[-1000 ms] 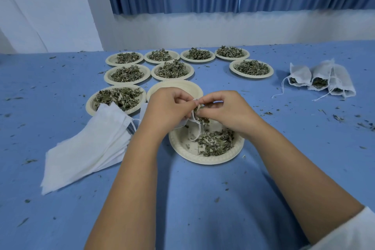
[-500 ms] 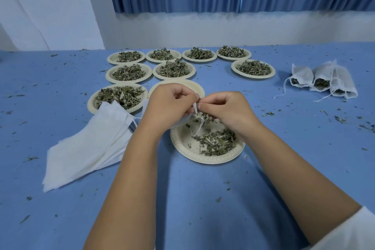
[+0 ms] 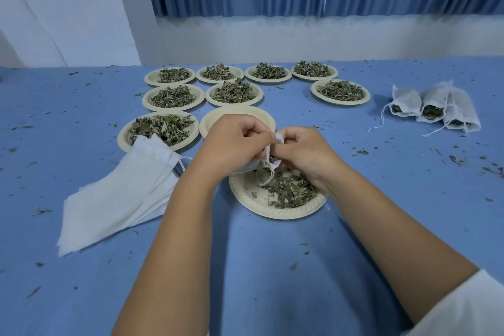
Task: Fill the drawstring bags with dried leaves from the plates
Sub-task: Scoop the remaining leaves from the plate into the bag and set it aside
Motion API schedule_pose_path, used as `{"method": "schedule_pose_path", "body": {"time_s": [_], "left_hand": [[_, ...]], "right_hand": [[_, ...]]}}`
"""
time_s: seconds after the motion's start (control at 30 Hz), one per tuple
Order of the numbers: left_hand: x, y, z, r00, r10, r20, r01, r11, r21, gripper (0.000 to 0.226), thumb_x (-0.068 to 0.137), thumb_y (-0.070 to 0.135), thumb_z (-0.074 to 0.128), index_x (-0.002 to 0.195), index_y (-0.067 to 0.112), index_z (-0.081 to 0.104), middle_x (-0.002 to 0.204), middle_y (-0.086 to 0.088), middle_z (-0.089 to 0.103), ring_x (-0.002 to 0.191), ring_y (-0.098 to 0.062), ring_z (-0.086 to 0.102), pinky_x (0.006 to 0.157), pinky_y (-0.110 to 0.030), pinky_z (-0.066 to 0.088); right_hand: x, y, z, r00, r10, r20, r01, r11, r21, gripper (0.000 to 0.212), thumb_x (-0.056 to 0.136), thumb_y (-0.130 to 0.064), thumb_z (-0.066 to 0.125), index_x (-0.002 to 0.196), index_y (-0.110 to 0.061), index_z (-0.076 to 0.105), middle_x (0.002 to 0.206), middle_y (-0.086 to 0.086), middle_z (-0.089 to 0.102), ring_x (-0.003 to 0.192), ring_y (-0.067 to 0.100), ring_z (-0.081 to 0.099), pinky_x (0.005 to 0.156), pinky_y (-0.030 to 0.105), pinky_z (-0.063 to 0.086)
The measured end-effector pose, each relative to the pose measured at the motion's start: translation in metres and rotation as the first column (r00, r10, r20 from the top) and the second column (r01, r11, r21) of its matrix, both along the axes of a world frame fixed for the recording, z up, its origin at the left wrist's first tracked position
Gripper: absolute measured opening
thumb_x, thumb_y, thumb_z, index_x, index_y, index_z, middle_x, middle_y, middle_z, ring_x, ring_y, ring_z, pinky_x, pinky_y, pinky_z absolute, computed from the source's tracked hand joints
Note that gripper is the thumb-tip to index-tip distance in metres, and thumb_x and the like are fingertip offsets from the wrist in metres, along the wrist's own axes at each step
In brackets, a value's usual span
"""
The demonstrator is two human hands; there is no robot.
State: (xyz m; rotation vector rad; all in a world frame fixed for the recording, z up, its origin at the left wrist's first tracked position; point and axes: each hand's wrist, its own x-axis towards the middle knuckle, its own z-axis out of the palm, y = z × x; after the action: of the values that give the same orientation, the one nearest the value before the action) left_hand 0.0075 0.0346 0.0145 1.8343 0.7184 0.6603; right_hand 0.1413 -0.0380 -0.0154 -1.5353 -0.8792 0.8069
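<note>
— Change?
— The left hand (image 3: pixel 234 142) and right hand (image 3: pixel 302 153), close together, now both pinch the drawstring bag (image 3: pixel 268 161) at its mouth, over the near plate (image 3: pixel 272 214). The leaf pinch is gone, so the bag is probably near full.
— Stock, left to right?
— Empty bags (image 3: pixel 117 199): one stack, uncountable. Plates (image 3: pixel 173 109): ten, one bare. Filled bags (image 3: pixel 406 101): three, by the right edge of the bench (image 3: pixel 272 267).

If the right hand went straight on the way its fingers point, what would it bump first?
Probably the left hand, just past the small bag both hands pinch; depth is hard to judge.
</note>
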Motion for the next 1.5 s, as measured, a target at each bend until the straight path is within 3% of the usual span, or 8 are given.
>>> {"method": "schedule_pose_path", "body": {"time_s": [0.43,0.53,0.63,0.77,0.93,1.07,1.37,1.5], "left_hand": [[0.003,0.003,-0.005,1.000,0.006,-0.013,-0.007,1.000,-0.030,0.012,0.087,0.014,0.069,0.078,0.007,0.072,0.050,0.003,0.059,0.039,-0.005,0.045,0.040,-0.013,0.037],[0.003,0.008,-0.007,0.995,0.091,0.028,-0.090,0.995,-0.048,0.014,0.089,0.013,0.067,0.077,0.011,0.072,0.052,0.003,0.061,0.045,-0.009,0.049,0.047,-0.019,0.043],[0.005,0.011,-0.008,0.985,0.161,0.068,-0.152,0.981,-0.118,0.018,0.089,0.012,0.066,0.072,0.015,0.072,0.055,0.000,0.064,0.055,-0.017,0.056,0.064,-0.035,0.052],[0.006,0.013,-0.009,0.969,0.216,0.123,-0.186,0.958,-0.217,0.018,0.089,0.012,0.067,0.071,0.013,0.070,0.056,-0.005,0.066,0.054,-0.017,0.061,0.075,-0.043,0.057],[0.006,0.015,-0.010,0.960,0.250,0.123,-0.217,0.948,-0.231,0.016,0.089,0.011,0.065,0.073,0.011,0.068,0.057,-0.005,0.067,0.058,-0.021,0.066,0.075,-0.047,0.060],[0.007,0.014,-0.011,0.965,0.233,0.118,-0.197,0.946,-0.258,0.016,0.090,0.010,0.064,0.074,0.009,0.067,0.056,-0.006,0.067,0.058,-0.020,0.068,0.074,-0.045,0.060],[0.005,0.018,-0.013,0.954,0.258,0.156,-0.207,0.936,-0.284,0.022,0.088,0.011,0.066,0.066,0.012,0.067,0.061,-0.009,0.068,0.060,-0.023,0.069,0.075,-0.047,0.059],[0.004,0.020,-0.014,0.949,0.280,0.147,-0.236,0.937,-0.259,0.019,0.089,0.010,0.065,0.070,0.011,0.068,0.059,-0.007,0.068,0.065,-0.027,0.070,0.079,-0.051,0.059]], "right_hand": [[-0.004,0.013,-0.006,0.988,-0.115,0.100,0.119,0.992,-0.031,0.017,0.080,-0.006,0.068,0.072,-0.014,0.055,0.042,-0.008,0.054,0.033,0.007,0.046,0.035,0.018,0.034],[-0.003,0.008,-0.001,0.999,-0.034,0.027,0.036,0.998,-0.058,0.015,0.083,-0.020,0.073,0.082,-0.014,0.060,0.051,-0.004,0.062,0.037,0.006,0.051,0.037,0.018,0.040],[0.001,0.000,0.005,1.000,0.017,-0.007,-0.018,0.998,-0.062,0.020,0.084,-0.028,0.076,0.095,-0.014,0.066,0.061,-0.004,0.066,0.046,0.007,0.056,0.046,0.021,0.047],[0.002,-0.005,0.012,0.961,-0.115,0.251,0.103,0.993,0.061,0.014,0.085,-0.029,0.074,0.083,-0.019,0.063,0.062,-0.008,0.059,0.048,0.004,0.050,0.047,0.019,0.044],[-0.008,-0.008,0.009,0.867,-0.042,0.496,-0.038,0.988,0.152,0.027,0.072,-0.025,0.085,0.073,-0.018,0.059,0.059,-0.011,0.053,0.051,0.000,0.046,0.052,0.013,0.041],[-0.011,-0.006,0.005,0.718,-0.001,0.696,-0.100,0.989,0.105,0.031,0.069,-0.017,0.086,0.079,-0.017,0.057,0.072,-0.008,0.058,0.063,0.009,0.053,0.062,0.022,0.046],[-0.011,-0.010,0.004,0.661,-0.088,0.745,-0.085,0.978,0.191,0.011,0.083,-0.021,0.076,0.094,-0.020,0.074,0.081,-0.004,0.072,0.071,0.008,0.064,0.076,0.030,0.052],[-0.012,-0.008,0.004,0.755,-0.111,0.646,-0.051,0.973,0.226,0.006,0.084,-0.020,0.075,0.089,-0.018,0.078,0.076,-0.006,0.074,0.068,0.005,0.067,0.070,0.018,0.053]]}}
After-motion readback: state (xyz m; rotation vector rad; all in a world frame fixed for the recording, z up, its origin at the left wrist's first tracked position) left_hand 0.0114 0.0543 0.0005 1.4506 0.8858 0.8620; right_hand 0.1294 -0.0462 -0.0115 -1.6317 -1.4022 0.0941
